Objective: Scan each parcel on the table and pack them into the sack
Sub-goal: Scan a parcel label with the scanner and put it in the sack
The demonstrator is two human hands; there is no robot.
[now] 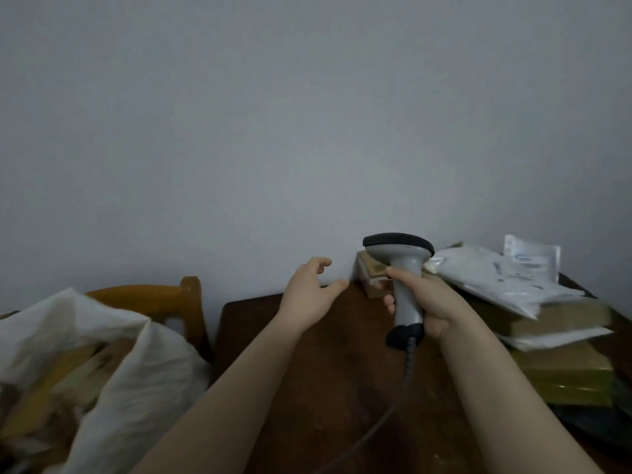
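My right hand grips the handle of a grey barcode scanner, held upright above the brown table, with its cable hanging down toward me. My left hand hovers over the table with loosely spread fingers and holds nothing. A small brown cardboard parcel stands against the wall, just behind the scanner and to the right of my left hand. A pile of parcels, white mailers on cardboard boxes, lies on the right of the table. At the lower left stands the white sack, open, with brown parcels inside.
A wooden chair back rises behind the sack, left of the table. A plain grey wall runs along the table's far edge. A dark object lies at the table's lower right corner, below the pile.
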